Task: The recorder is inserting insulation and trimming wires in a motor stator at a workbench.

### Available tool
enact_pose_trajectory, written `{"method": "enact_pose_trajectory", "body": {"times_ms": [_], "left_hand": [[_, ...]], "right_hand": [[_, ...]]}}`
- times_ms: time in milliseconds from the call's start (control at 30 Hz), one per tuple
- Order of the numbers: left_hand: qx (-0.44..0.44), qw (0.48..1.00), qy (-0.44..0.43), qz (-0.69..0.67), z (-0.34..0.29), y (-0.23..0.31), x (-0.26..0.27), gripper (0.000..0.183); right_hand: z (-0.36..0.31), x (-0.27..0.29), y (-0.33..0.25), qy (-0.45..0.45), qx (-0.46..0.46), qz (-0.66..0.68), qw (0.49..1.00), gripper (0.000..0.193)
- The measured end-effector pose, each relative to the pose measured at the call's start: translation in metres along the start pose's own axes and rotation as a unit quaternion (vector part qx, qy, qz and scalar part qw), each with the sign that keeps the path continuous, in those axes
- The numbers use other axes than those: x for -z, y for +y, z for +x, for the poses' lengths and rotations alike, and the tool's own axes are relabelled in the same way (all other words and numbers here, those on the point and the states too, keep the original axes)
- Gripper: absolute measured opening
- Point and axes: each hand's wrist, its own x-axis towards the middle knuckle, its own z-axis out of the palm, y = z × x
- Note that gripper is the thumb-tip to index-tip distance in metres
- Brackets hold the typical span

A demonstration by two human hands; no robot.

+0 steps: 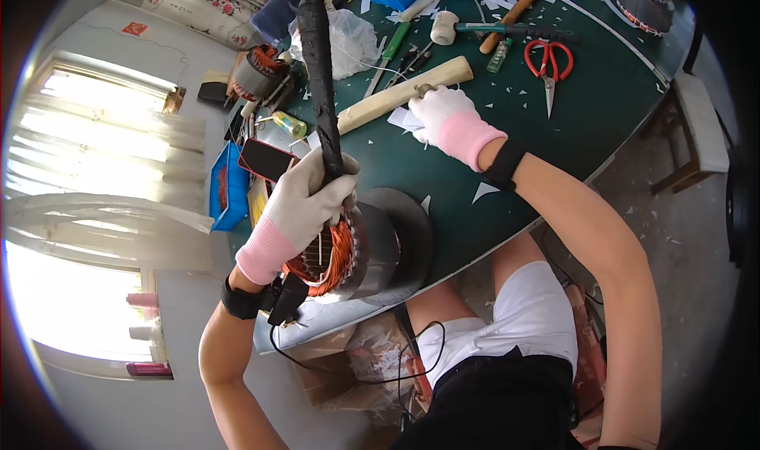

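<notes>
My left hand (305, 205), in a white glove with a pink cuff, is closed around the lower end of a black tape-wrapped handle (319, 78), which stands nearly upright. Just below that hand, a motor stator (372, 244) with orange copper windings (339, 260) sits at the table's near edge. My right hand (443, 117), gloved the same way, lies farther out beside a pale wooden bar (380, 102). Its fingers are curled at the bar's right part, by a small brownish piece; what they hold is unclear. White paper slips (405, 120) lie under it.
On the green table (507, 149) lie red-handled scissors (548, 70), a white-headed mallet (445, 28), a green-handled tool (396, 42) and paper scraps. A phone (267, 159) and a blue tray (228, 187) are at the left. A second stator (260, 74) stands behind; a stool (693, 125) is right.
</notes>
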Motion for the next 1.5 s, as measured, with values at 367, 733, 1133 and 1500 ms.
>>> {"method": "enact_pose_trajectory", "body": {"times_ms": [367,733,1133,1500], "left_hand": [[0.044,0.997,0.008,-0.06,-0.008,0.0,0.0,0.021],[0.025,0.999,0.018,-0.012,-0.015,0.0,-0.008,0.023],[-0.103,0.988,-0.044,-0.109,-0.019,-0.021,0.004,0.027],[-0.103,0.988,-0.052,-0.1,-0.018,-0.021,0.005,0.024]], "right_hand": [[0.004,-0.025,-0.013,-0.042,0.027,-0.047,0.998,0.022],[-0.016,-0.019,-0.017,0.07,0.123,-0.134,0.981,0.012],[-0.13,-0.018,-0.077,0.209,0.024,0.526,0.824,0.018],[-0.127,-0.018,-0.105,0.138,-0.006,0.609,0.781,0.011]]}}
